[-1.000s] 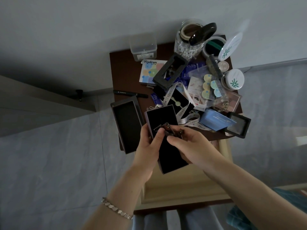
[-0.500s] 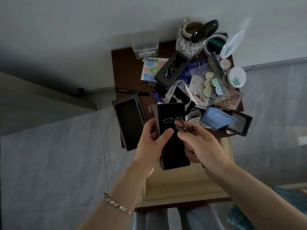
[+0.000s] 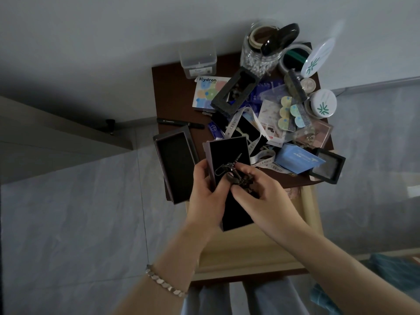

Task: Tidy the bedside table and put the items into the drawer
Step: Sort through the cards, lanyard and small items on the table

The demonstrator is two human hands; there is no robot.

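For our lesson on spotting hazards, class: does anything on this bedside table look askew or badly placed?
Yes. The open dark box overhangs the table's left front corner, and the small black frame juts past the right front corner. Either could tip off.

**One word legible on the table**

"Hydron" stands in dark letters on the colourful box. A green sprig sign marks the tilted white lid and the white jar lid. Print on the lanyard and pen is unreadable.
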